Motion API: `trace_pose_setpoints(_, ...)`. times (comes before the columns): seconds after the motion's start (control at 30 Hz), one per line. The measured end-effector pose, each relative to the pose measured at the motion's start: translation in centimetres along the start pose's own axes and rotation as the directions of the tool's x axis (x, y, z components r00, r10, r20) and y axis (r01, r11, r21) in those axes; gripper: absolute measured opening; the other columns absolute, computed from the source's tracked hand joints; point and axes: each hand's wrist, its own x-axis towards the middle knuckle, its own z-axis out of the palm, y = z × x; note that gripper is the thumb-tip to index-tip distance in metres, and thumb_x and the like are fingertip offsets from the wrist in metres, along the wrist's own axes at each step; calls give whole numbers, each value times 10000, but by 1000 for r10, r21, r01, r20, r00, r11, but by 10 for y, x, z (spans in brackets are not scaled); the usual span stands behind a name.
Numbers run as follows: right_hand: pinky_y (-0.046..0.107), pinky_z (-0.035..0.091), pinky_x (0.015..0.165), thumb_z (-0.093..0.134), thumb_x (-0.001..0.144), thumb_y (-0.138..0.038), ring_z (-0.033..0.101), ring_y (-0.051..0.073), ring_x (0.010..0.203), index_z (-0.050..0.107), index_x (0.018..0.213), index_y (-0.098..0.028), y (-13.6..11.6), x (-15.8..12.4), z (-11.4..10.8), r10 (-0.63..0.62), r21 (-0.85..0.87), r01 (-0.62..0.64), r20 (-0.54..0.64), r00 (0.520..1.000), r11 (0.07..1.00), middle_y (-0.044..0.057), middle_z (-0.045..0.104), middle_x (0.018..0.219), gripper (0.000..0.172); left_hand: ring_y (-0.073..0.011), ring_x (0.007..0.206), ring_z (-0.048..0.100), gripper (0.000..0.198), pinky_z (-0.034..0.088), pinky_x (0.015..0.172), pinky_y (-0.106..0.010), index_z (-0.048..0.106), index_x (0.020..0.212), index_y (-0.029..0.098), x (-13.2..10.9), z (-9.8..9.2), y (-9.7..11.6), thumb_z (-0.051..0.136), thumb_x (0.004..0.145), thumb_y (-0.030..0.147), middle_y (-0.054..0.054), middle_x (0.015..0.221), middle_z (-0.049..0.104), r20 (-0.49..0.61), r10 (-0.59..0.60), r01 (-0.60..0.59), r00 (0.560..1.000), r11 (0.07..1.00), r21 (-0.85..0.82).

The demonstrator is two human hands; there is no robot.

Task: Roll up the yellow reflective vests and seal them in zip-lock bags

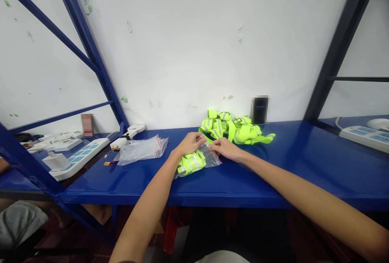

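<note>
A clear zip bag [209, 158] holding a folded neon band [191, 163] lies mid-way along the blue surface [273, 165], a little in from its front edge. The left hand [190, 143] and right hand [226, 148] each have fingertips pinched together on the bag's mouth, which faces the back edge. The seal would likely close best with the band pushed well down and the strip pressed from one side across, clear of the loose pile of bands [234, 129] just behind.

Blue shelf [273, 174]: bagged band [194, 161], band pile [234, 129], empty bags [142, 149].
</note>
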Motion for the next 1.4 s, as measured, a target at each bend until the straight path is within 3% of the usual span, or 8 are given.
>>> trace_pose_setpoints(0.13, 270, 381, 496, 536, 839, -347, 482, 136, 473, 533, 616, -184, 1, 0, 3, -68, -121, 67, -5, 998, 990, -1, 533, 529, 277, -115, 596, 410, 359, 293, 561, -249, 577, 729, 148, 0, 1, -4, 474, 890, 453, 21, 651, 510, -9, -6, 6, 1000, 1000, -6)
trace_pose_setpoints(0.27, 276, 381, 534, 435, 907, -380, 502, 152, 526, 492, 745, -196, 3, 1, 11, -99, -231, 80, -70, 993, 970, -2, 542, 587, 251, -121, 594, 455, 322, 309, 568, -243, 558, 722, 156, 1, 2, -5, 489, 887, 423, 21, 628, 539, -58, -21, 21, 998, 1000, -13)
trace_pose_setpoints(0.37, 293, 384, 609, 364, 943, -372, 512, 172, 622, 442, 804, -212, 5, 3, 16, -233, -429, 149, -152, 960, 891, 2, 532, 664, 226, -127, 582, 500, 294, 343, 579, -240, 567, 751, 156, 2, 3, -5, 488, 891, 402, 17, 614, 567, -109, -52, 45, 993, 997, -66)
trace_pose_setpoints(0.47, 299, 366, 636, 311, 964, -343, 488, 173, 649, 395, 825, -224, 7, 4, 16, -311, -540, 186, -150, 939, 821, 1, 507, 715, 202, -126, 572, 515, 293, 363, 581, -236, 576, 776, 154, 2, 5, -5, 486, 894, 407, 17, 610, 568, -136, -57, 40, 989, 992, -122)
trace_pose_setpoints(0.67, 294, 374, 662, 319, 969, -365, 488, 166, 672, 415, 846, -219, 5, 3, 13, -302, -516, 191, -140, 943, 835, -6, 497, 738, 213, -118, 558, 491, 369, 363, 575, -233, 552, 733, 159, 2, 6, -6, 429, 924, 449, 26, 590, 534, -165, -47, 20, 985, 986, -167)
trace_pose_setpoints(0.93, 270, 283, 531, 344, 937, -525, 393, 128, 523, 387, 593, -205, 3, 4, 9, -160, -384, 80, -181, 970, 920, -28, 399, 537, 472, -109, 544, 506, 398, 375, 596, -230, 529, 680, 165, -2, 5, 0, 397, 943, 433, 33, 578, 530, -262, -25, -1, 965, 995, -100)
trace_pose_setpoints(1.2, 290, 258, 537, 346, 950, -505, 414, 143, 487, 373, 529, -210, 2, 3, 11, -185, -535, 30, -238, 953, 844, -1, 430, 477, 514, -110, 536, 526, 387, 381, 593, -231, 542, 687, 164, 0, 7, 0, 409, 937, 427, 34, 570, 541, -289, -44, 15, 956, 995, -100)
trace_pose_setpoints(1.4, 297, 270, 544, 310, 955, -528, 457, 162, 516, 387, 548, -214, 5, 5, 10, -274, -573, 102, -222, 936, 813, 23, 502, 530, 520, -116, 549, 542, 394, 401, 610, -239, 539, 702, 165, 0, 6, 1, 398, 937, 447, 28, 595, 555, -268, -55, 21, 962, 991, -131)
